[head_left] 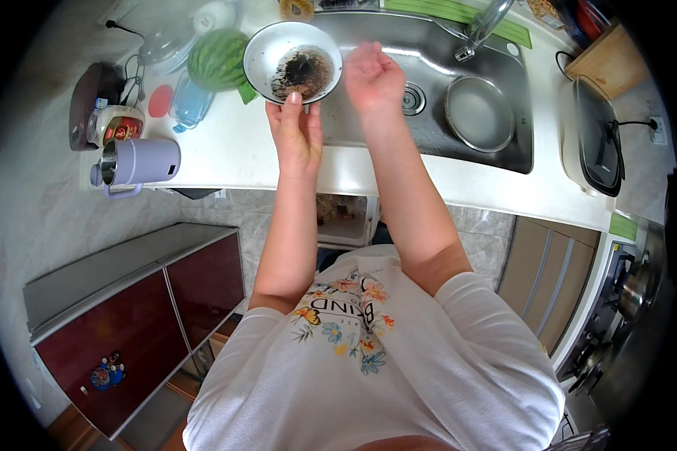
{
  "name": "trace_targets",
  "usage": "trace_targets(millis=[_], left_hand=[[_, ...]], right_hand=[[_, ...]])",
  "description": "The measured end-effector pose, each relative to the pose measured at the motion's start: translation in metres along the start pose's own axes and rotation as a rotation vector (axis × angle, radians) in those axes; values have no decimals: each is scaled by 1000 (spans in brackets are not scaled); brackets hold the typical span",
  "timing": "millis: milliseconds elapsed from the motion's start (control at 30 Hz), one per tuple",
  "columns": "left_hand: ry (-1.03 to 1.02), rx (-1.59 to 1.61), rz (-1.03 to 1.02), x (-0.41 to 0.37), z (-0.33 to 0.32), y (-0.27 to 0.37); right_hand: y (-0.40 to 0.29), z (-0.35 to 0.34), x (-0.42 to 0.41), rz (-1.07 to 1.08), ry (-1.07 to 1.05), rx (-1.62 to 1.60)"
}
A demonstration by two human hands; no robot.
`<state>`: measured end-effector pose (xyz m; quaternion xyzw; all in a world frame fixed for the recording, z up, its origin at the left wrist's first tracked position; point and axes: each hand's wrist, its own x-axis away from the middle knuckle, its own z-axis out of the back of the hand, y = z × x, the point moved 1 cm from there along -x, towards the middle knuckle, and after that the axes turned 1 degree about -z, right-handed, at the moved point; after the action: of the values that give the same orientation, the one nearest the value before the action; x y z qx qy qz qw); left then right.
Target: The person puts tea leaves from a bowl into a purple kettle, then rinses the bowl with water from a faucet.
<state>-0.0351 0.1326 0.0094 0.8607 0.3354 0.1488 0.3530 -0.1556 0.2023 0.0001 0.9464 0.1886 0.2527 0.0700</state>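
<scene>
My left hand (297, 127) grips the near rim of a white bowl (259, 51), thumb on top, above the sink's left edge. Dark wet bits, of a kind I cannot tell, lie in the bowl on its inner wall and bottom. Just right of the bowl, my right hand (377, 76) is palm up over the stainless steel sink (429, 129), fingers curled a little, with nothing seen in it. The drain (412, 99) shows beside that wrist. A round metal bowl (479, 114) with cloudy liquid stands in the sink's right part, below the faucet (474, 39).
A watermelon (217, 59) touches or nearly touches the white bowl's left side. Left of it are a blue plastic container (192, 102), a red disc (160, 101) and a lilac kettle (146, 160). An electric pan (595, 135) stands at the right. Below the counter is an open bin (344, 228).
</scene>
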Motion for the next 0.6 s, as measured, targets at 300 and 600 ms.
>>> trace_targets(millis=[300,600], left_hand=[[8,24,61,-5,-3,-1],[-35,-19,21,-3,-13,-10]], right_hand=[[-1,-11,-2,-65,52,-106],[-2,-6,-11,31,6,97]])
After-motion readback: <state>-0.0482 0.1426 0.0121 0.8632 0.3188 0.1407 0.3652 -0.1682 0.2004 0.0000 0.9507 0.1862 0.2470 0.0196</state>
